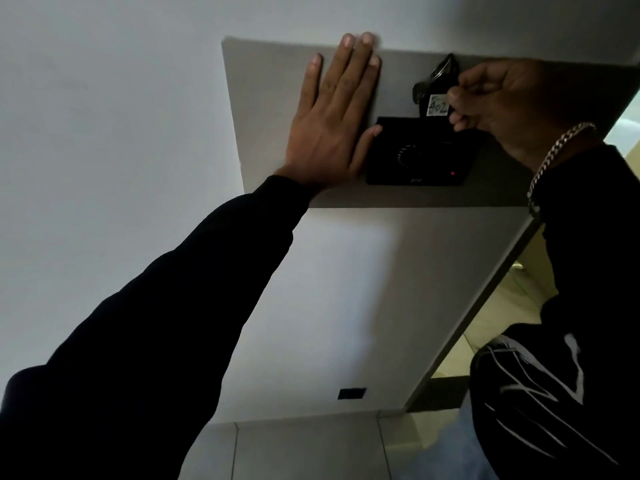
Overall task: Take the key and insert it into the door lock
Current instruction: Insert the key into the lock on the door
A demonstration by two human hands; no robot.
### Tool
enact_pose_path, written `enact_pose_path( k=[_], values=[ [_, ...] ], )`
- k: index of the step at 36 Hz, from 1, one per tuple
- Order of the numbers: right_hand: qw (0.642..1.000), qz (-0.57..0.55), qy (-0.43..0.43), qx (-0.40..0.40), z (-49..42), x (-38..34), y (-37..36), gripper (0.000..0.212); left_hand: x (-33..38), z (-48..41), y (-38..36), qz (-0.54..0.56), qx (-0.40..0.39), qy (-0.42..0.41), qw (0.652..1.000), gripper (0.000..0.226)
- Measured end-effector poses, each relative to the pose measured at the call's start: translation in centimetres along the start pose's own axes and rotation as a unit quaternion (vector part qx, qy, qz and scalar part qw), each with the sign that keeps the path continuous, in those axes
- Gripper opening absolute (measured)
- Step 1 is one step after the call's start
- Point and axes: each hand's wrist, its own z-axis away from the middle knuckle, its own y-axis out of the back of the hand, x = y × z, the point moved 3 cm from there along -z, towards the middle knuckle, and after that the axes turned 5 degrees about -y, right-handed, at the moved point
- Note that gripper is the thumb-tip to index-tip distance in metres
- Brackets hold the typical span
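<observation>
My left hand (334, 112) lies flat with fingers spread on a grey wall panel (263, 98), its thumb touching the left edge of a black lock unit (420, 157). The unit shows a round dial and a small red light. My right hand (502, 102) pinches a black key fob (433, 88) with a white tag reading 402, held at the top edge of the black unit. A metal ring sticks up from the fob. The key's tip is hidden, so I cannot tell whether it sits inside the unit.
A white wall (104, 133) spans the left and below the panel, with a small black socket (351, 393) low down. A door edge (485, 306) runs diagonally at right, with pale tiled floor (502, 313) beyond. A chain bracelet (554, 157) circles my right wrist.
</observation>
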Motion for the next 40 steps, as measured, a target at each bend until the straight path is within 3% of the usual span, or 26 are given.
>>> enact_pose_path(
  k=[8, 11, 14, 18, 21, 24, 28, 36, 40],
  values=[
    [0.999, 0.031, 0.033, 0.029, -0.7, 0.1, 1.5, 0.004, -0.1, 0.2, -1.2, -0.059, 0.028, 0.009, 0.998, 0.067],
    [0.997, 0.042, 0.048, 0.048, -0.9, 0.7, 2.0, 0.013, -0.1, 0.2, -1.3, -0.062, 0.036, 0.007, 0.997, 0.067],
    [0.997, 0.046, 0.046, 0.047, -0.9, 1.3, 2.6, 0.004, -0.1, 0.2, -1.3, -0.065, 0.034, 0.006, 0.997, 0.067],
    [0.996, 0.042, 0.049, 0.06, -1.1, 1.8, 3.4, 0.007, 0.0, 0.2, -1.2, -0.072, 0.038, 0.006, 0.997, 0.068],
    [0.995, 0.045, 0.057, 0.062, -1.3, 2.0, 3.5, 0.022, -0.1, 0.2, -1.3, -0.076, 0.04, 0.005, 0.996, 0.068],
    [0.996, 0.059, 0.043, 0.044, -1.3, 2.8, 3.2, 0.009, -0.2, 0.3, -1.4, -0.08, 0.037, 0.004, 0.996, 0.068],
    [0.995, 0.082, 0.033, 0.056, -1.0, 3.6, 2.9, 0.027, -0.2, 0.3, -1.4, -0.084, 0.039, 0.004, 0.996, 0.068],
    [0.983, 0.138, 0.063, 0.1, -0.4, 3.9, 2.7, 0.029, -0.2, 0.3, -1.4, -0.083, 0.038, 0.002, 0.996, 0.068],
    [0.971, 0.184, 0.124, 0.09, 0.0, 2.2, 2.7, 0.046, -0.2, 0.4, -1.4, -0.087, 0.035, 0.002, 0.996, 0.068]
  ],
)
